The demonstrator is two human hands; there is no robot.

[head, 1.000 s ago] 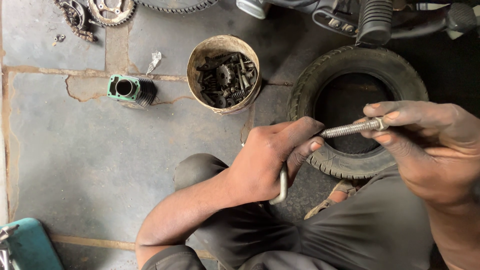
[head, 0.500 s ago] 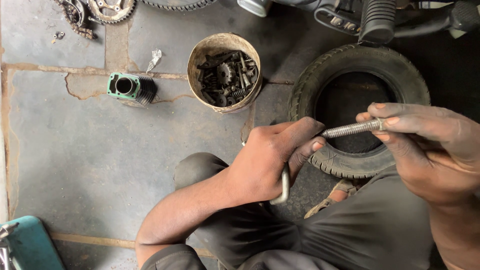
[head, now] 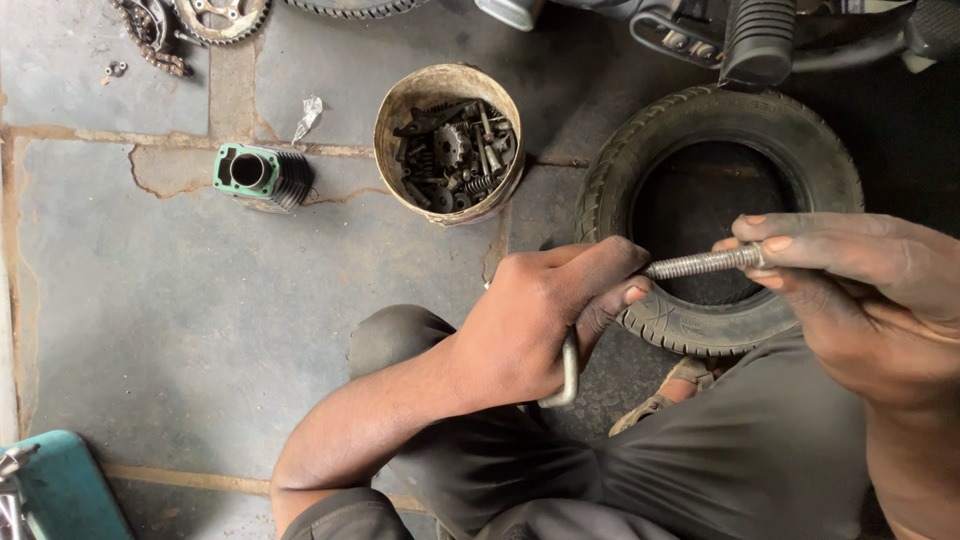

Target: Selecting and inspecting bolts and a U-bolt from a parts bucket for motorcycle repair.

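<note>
Two hands on one threaded rod (head: pixel 700 264) over the tyre (head: pixel 720 215): left hand (head: pixel 545 315) closed on its end plus a spanner (head: pixel 568 375), right hand (head: pixel 850 290) pinching the other end, probably to steady it.

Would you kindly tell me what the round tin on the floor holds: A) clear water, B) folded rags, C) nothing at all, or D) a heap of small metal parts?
D: the round tin on the concrete floor is filled with a heap of small metal parts, among them a gear and springs.
</note>
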